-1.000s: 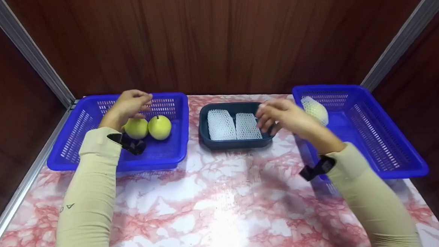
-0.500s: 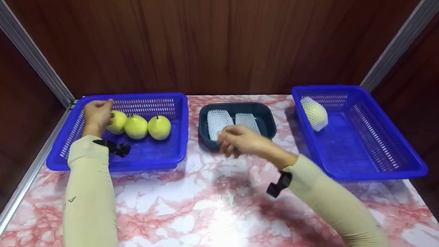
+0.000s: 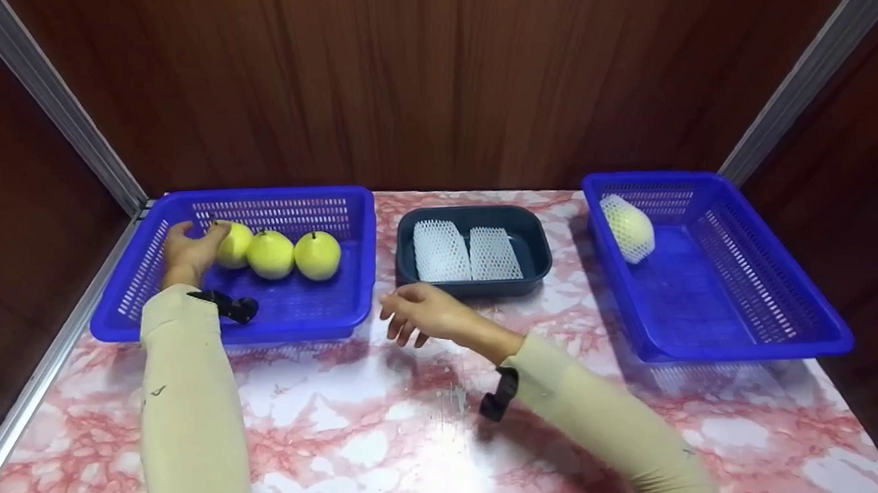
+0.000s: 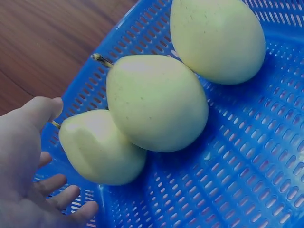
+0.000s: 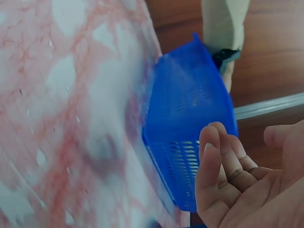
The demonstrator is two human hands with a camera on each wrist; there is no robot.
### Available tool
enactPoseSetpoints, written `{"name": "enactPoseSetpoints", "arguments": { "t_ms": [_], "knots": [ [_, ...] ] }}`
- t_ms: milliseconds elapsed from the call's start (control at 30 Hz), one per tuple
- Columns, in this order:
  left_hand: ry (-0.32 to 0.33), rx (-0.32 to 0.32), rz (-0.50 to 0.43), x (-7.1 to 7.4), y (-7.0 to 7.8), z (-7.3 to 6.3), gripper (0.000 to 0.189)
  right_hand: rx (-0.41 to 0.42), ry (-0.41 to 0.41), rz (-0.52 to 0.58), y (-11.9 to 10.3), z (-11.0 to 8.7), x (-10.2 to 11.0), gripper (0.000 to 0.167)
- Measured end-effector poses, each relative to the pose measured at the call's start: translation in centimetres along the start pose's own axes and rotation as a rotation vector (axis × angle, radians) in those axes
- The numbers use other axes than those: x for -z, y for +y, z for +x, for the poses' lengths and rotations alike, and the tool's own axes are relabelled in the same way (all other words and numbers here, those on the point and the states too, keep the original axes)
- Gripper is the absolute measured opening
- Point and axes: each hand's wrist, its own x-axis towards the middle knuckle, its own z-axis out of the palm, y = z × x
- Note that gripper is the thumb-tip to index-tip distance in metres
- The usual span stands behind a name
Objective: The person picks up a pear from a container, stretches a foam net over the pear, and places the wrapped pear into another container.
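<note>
Three yellow-green pears stand in a row in the left blue basket [image 3: 286, 331]. My left hand [image 3: 190, 252] is at the leftmost pear [image 3: 235, 244], thumb and fingers spread beside it. In the left wrist view the fingers [image 4: 71, 197] lie near that pear's side, with the thumb by its stem. The middle pear [image 3: 271, 255] and the right pear [image 3: 318, 256] sit alongside. My right hand [image 3: 429, 312] hovers over the table in front of the dark tray [image 3: 479, 289], fingers loosely bent around nothing. Two white foam net sleeves [image 3: 441, 251] lie in that tray.
At the right stands another blue basket [image 3: 722, 352], holding a pear in a foam net [image 3: 628, 229] at its back left. Wood panels [image 3: 430, 81] rise behind the marbled table [image 3: 344, 439], and metal posts [image 3: 63, 101] mark the corners.
My left hand has moved left from above the pears to beside the leftmost one, and its fingers have spread. My right hand has swept left from the dark tray's right end to its front.
</note>
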Motion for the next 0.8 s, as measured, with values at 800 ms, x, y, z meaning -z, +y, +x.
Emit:
{"name": "enactPoseSetpoints", "arguments": {
  "t_ms": [800],
  "knots": [
    [-0.156, -0.002, 0.011, -1.7, -0.3, 1.4, 0.087, -0.047, 0.028, 0.172, 0.2, 1.9, -3.9, 0.038]
  ]
}}
